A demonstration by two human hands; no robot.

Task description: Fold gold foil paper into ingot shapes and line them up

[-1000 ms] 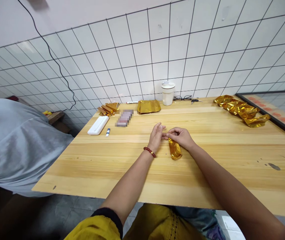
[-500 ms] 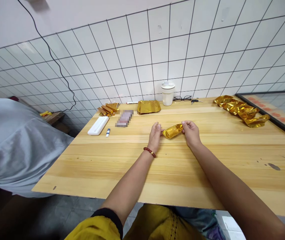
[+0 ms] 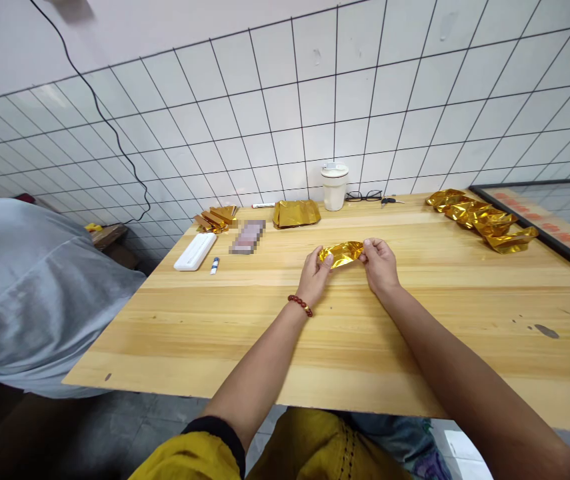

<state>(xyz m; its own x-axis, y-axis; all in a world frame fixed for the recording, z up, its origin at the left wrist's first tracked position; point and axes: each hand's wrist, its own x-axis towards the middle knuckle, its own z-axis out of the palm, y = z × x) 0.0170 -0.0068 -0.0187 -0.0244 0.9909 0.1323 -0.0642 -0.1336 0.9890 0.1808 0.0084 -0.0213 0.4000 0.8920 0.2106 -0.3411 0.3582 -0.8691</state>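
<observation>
A shiny gold foil paper piece [image 3: 342, 254], folded into a boat-like shape, is held between my two hands above the wooden table [image 3: 245, 347]. My left hand [image 3: 315, 275], with a red bead bracelet [image 3: 300, 305] at the wrist, grips its left end, thumb on the near side. My right hand [image 3: 381, 264] pinches the right end between thumb and fingers. Beyond them lies a stack of flat gold foil paper [image 3: 297, 214]. Several folded gold foil pieces [image 3: 482, 220] sit in a row at the far right.
Along the wall stand a white cup [image 3: 335, 188], glasses [image 3: 363, 196] and keys [image 3: 392, 201]. On the left are gold strips [image 3: 215, 219], a white power bank [image 3: 195, 251], a small glue stick [image 3: 215, 265] and a blurred flat item [image 3: 248, 237]. A black-framed panel [image 3: 539, 230] borders the right.
My left hand has closed onto the left end of the foil piece, its thumb coming over the near side. The piece has turned more level and looks wider.
</observation>
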